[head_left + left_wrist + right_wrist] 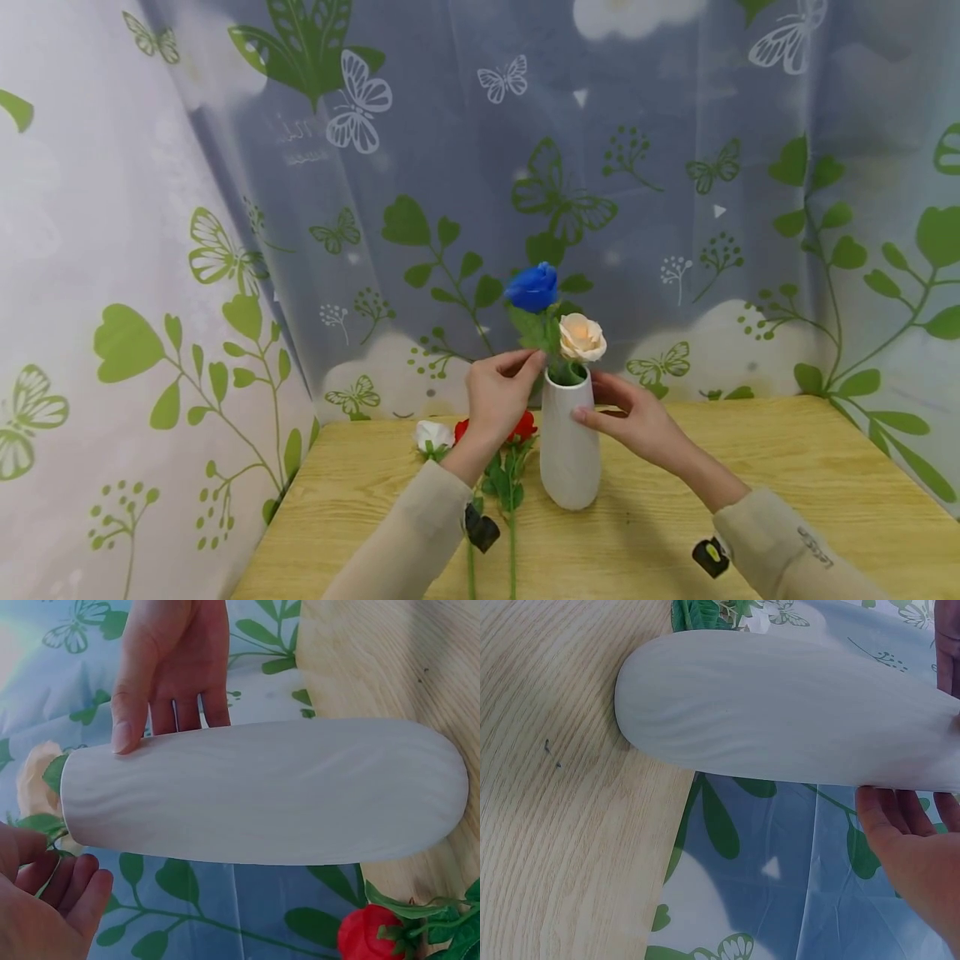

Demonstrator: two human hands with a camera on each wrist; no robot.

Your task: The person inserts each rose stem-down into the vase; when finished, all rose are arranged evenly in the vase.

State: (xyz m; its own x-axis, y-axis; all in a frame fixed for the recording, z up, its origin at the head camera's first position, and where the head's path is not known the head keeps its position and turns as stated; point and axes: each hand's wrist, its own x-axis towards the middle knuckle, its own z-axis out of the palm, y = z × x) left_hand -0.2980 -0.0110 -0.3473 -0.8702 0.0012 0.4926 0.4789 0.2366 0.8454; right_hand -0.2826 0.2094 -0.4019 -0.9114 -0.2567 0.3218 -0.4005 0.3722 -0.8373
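A tall white vase (570,450) stands upright on the table, holding a blue rose (532,287) and a peach rose (582,337). My left hand (501,392) is at the left of the vase mouth, thumb and forefinger pinching greenery below the blue rose. In the left wrist view, a green leaf (39,823) shows by those fingertips, while the blue bloom is out of sight. On the other side, my right hand (637,421) grips the vase near its rim, thumb on the front and fingers round the far side.
Left of the vase lie a white rose (433,435) and red roses (522,427), their green stems pointing toward the front of the wooden table (810,500). A printed curtain (637,233) with leaves and butterflies hangs behind the table and along its sides.
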